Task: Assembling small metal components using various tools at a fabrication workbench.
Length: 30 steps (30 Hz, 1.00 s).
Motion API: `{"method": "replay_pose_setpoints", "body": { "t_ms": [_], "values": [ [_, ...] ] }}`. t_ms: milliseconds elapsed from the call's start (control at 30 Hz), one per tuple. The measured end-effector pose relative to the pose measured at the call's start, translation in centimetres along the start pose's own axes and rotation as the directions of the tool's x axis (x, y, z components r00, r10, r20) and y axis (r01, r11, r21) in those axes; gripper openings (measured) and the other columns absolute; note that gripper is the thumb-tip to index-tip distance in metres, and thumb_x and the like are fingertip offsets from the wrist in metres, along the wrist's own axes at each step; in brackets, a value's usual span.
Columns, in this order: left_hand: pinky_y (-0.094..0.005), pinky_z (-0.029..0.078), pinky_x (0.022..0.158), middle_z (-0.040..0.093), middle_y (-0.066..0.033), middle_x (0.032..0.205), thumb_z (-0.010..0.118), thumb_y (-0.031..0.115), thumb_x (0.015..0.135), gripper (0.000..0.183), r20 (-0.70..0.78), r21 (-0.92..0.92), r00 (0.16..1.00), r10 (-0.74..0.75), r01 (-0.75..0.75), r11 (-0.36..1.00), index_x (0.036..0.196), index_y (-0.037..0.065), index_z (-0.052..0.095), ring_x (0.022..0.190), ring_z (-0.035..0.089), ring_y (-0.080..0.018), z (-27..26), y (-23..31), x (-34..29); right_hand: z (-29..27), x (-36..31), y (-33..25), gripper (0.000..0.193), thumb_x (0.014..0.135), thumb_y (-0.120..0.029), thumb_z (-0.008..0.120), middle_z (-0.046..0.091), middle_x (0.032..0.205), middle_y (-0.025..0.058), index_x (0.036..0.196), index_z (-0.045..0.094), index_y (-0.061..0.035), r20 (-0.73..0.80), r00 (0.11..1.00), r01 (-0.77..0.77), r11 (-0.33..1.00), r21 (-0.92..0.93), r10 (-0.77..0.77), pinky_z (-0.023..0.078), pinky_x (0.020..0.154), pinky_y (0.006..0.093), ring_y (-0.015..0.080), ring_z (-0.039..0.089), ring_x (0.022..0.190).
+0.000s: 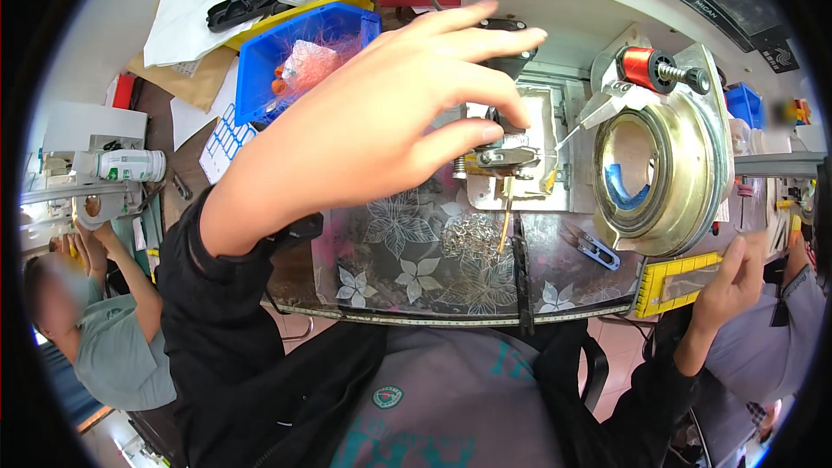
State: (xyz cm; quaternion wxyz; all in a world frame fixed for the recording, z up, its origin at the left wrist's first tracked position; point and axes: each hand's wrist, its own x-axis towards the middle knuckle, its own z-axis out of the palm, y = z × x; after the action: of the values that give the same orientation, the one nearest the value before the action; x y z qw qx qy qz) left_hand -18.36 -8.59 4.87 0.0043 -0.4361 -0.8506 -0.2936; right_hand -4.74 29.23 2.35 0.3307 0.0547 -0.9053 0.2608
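Observation:
My left hand (407,104) reaches over the machine's small metal clamp (507,158) with fingers spread and nothing visible between them. Its thumb and fingertips are close to the clamp, though I cannot tell whether they touch it. The forearm hides part of the bench. To the clamp's right stands a large brass-coloured ring (611,217), below a spool of red-orange wire (639,67). My right hand (732,290) is at the far right, beside a yellow-framed tray (654,286). Its fingers are curled together; what they hold, if anything, cannot be made out.
A pile of small metal pieces (472,237) lies on the flower-patterned mat. Blue thread snips (594,250) rest right of a black strap (523,282). A blue bin (260,61) with pink thread stands at the back left. Co-workers sit at the left (121,347) and right (776,338).

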Motion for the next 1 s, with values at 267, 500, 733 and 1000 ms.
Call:
{"method": "replay_pose_setpoints", "body": {
  "t_ms": [267, 500, 733, 1000],
  "values": [
    [-0.0448, 0.046, 0.101, 0.07, -0.0108, 0.116, 0.067, 0.004, 0.084, 0.009, 0.031, -0.135, 0.989, 0.145, -0.139, 0.981, 0.093, 0.003, 0.066, 0.122, 0.058, -0.0364, 0.4, -0.8, 0.9, 2.6, -1.4, -5.5, 0.021, 0.078, -0.011, 0.072, 0.045, 0.069, 0.0086, 0.071, 0.053, -0.0044, 0.384, 0.895, 0.177, 0.972, 0.156, -0.225, 0.033, 0.063, 0.0386, 0.0275, 0.043, 0.065],
    [-0.038, 0.044, 0.074, 0.06, -0.006, 0.083, 0.069, -0.002, 0.074, 0.016, -0.133, 0.138, 0.976, 0.174, -0.156, 0.978, 0.088, 0.006, 0.065, 0.084, 0.057, -0.0285, -0.1, 3.4, -0.5, 4.7, -1.0, -9.4, 0.016, 0.081, -0.022, 0.077, 0.057, 0.071, 0.0012, 0.085, 0.067, -0.0102, 0.69, 0.607, 0.03, 0.878, 0.477, -0.395, 0.037, 0.061, 0.035, 0.0203, 0.055, 0.065],
    [-0.0322, 0.038, 0.066, 0.052, 0.0005, 0.078, 0.066, 0.013, 0.074, 0.012, -0.132, 0.347, 0.965, 0.226, -0.169, 0.923, 0.084, 0.01, 0.061, 0.074, 0.053, -0.0167, 4.5, 6.9, -3.0, 9.9, -2.1, -11.3, 0.026, 0.106, -0.017, 0.042, 0.053, 0.077, 0.0029, 0.116, 0.057, 0.001, 0.741, 0.671, -0.688, 0.397, 0.607, 0.03, 0.041, 0.066, 0.026, 0.0096, 0.05, 0.071],
    [-0.0299, 0.04, 0.07, 0.05, 0.0028, 0.077, 0.065, 0.015, 0.076, 0.011, -0.106, 0.445, 0.972, 0.209, -0.141, 0.884, 0.083, 0.013, 0.058, 0.076, 0.055, -0.0128, 5.8, 7.5, -3.5, 12.7, -2.6, -13.1, 0.02, 0.107, -0.018, 0.048, 0.045, 0.076, -0.0062, 0.092, 0.054, -0.0055, 0.629, 0.75, -0.661, 0.221, 0.717, 0.205, 0.032, 0.062, 0.0205, 0.0019, 0.036, 0.07]
  ]
}}
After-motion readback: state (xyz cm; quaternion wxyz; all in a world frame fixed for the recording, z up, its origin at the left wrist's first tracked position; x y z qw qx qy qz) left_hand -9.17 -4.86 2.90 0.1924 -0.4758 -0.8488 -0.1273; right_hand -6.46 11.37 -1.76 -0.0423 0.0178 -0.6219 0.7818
